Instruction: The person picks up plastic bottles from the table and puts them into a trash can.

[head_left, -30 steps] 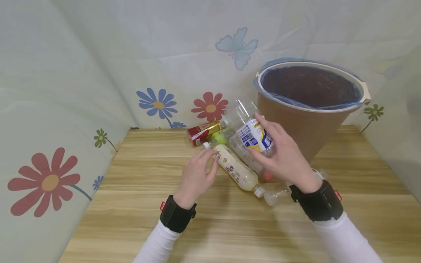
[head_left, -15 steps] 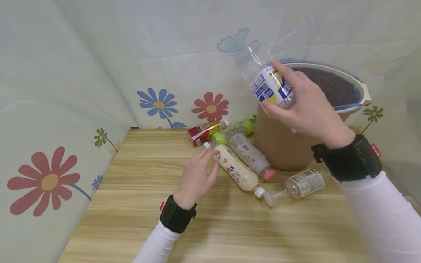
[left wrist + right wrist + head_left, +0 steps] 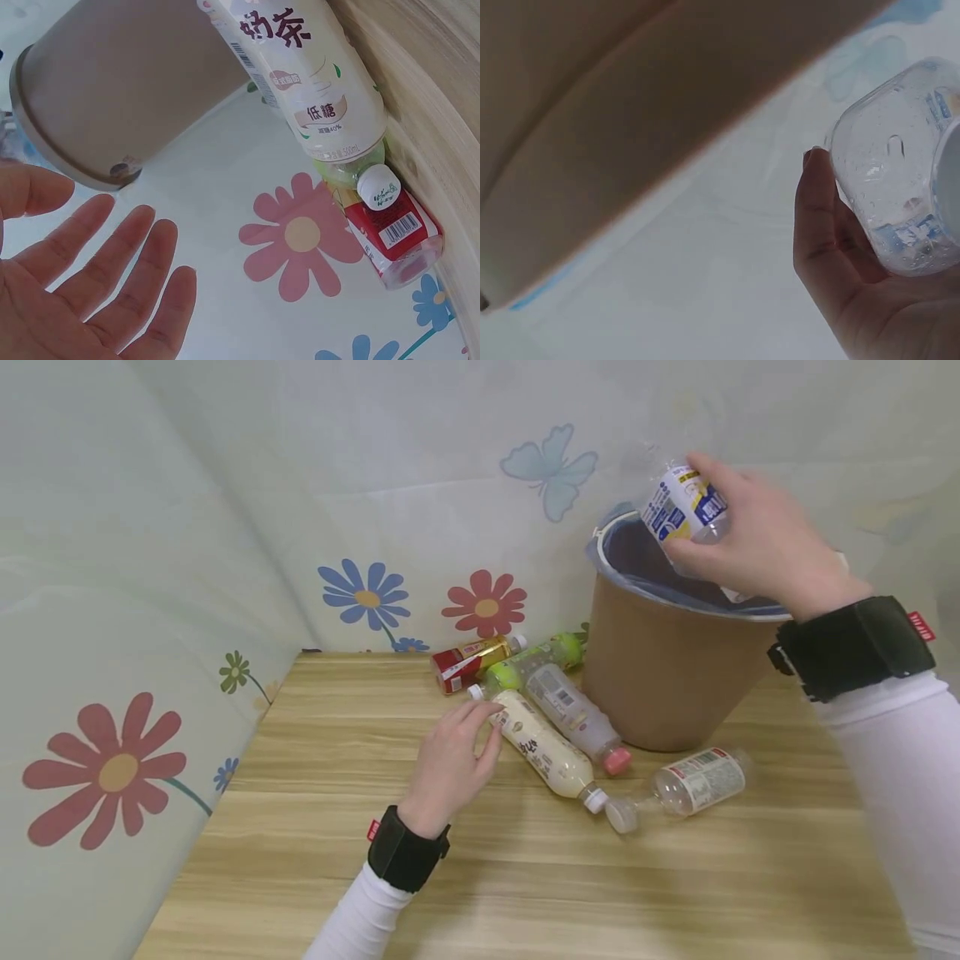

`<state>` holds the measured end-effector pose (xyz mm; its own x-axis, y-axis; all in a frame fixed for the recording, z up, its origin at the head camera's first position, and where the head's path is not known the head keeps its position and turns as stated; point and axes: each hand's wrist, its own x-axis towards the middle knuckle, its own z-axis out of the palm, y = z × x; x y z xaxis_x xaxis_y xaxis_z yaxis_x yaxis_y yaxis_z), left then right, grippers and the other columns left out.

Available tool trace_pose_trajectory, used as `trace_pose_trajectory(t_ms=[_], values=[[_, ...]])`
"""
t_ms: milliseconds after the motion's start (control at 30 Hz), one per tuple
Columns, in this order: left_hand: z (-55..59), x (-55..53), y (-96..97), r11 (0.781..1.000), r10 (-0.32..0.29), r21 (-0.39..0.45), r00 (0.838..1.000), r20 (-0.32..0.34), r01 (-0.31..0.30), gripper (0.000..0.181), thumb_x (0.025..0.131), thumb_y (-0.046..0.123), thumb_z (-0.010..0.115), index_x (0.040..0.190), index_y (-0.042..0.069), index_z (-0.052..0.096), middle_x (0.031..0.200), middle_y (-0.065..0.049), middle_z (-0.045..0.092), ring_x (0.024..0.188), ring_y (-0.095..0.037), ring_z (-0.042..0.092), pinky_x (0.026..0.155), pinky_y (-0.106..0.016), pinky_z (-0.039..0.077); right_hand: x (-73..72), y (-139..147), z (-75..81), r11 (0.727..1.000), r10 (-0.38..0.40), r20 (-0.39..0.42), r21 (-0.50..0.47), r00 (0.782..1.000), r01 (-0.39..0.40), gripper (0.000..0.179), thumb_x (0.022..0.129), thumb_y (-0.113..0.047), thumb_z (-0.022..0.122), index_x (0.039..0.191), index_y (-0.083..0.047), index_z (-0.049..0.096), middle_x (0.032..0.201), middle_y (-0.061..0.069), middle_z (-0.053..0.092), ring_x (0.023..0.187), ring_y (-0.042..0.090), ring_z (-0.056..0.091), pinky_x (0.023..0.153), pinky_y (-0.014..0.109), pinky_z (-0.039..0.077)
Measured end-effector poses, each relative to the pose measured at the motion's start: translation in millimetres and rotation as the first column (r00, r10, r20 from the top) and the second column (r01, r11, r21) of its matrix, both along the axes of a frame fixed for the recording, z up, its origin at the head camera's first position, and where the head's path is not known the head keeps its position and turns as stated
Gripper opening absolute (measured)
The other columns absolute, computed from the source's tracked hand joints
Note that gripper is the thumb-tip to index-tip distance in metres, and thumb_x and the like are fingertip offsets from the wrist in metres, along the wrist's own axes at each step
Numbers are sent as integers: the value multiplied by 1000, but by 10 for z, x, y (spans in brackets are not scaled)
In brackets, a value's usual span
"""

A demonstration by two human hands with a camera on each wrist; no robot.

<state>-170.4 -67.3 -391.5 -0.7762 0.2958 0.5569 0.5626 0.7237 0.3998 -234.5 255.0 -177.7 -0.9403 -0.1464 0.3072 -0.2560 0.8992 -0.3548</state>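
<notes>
My right hand [image 3: 776, 543] grips a clear plastic bottle [image 3: 684, 508] with a white, blue and yellow label, tilted above the near left part of the bin's opening. The right wrist view shows fingers curled round this bottle [image 3: 877, 165]. The brown bin [image 3: 667, 668] has a blue liner and a pale rim. My left hand [image 3: 452, 764] is beside the upper end of a cream-labelled milk tea bottle [image 3: 543, 743]; whether it touches is unclear in the head view. In the left wrist view, the relaxed fingers of that hand [image 3: 97, 285] hold nothing.
Against the milk tea bottle lies a pink-capped bottle [image 3: 573, 714]. Behind are a green-capped bottle [image 3: 536, 660] and a red-and-yellow-labelled bottle [image 3: 474, 664]. A clear bottle [image 3: 701, 782] lies before the bin. A flower-printed sheet [image 3: 420, 510] hangs behind the wooden table [image 3: 337, 793].
My right hand has lifted the clear bottle from above the other bottles, up and rightward to above the bin. My left hand has stayed in place.
</notes>
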Motion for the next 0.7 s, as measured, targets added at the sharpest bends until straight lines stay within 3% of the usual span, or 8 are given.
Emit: trace_pose_trajectory(t_ms=[400,700], values=[[-3,2,33,1000,-3,-30,1000,5,3,23,96,14,65,118,9,70,117,-6,72,107,-24,70,89,-39,60,-202,379,-288,974,-102,77,210,992,84,85,91,-39,61,161,-14,19,123,42,45,100,50,49,64,50,43],[-16,1,42,999,-4,-52,1000,11,4,24,96,15,65,119,9,70,118,-7,71,108,-24,70,89,-38,60,-215,441,-433,974,-124,139,206,983,94,86,94,-43,58,162,-15,14,136,45,36,103,58,49,74,69,41]])
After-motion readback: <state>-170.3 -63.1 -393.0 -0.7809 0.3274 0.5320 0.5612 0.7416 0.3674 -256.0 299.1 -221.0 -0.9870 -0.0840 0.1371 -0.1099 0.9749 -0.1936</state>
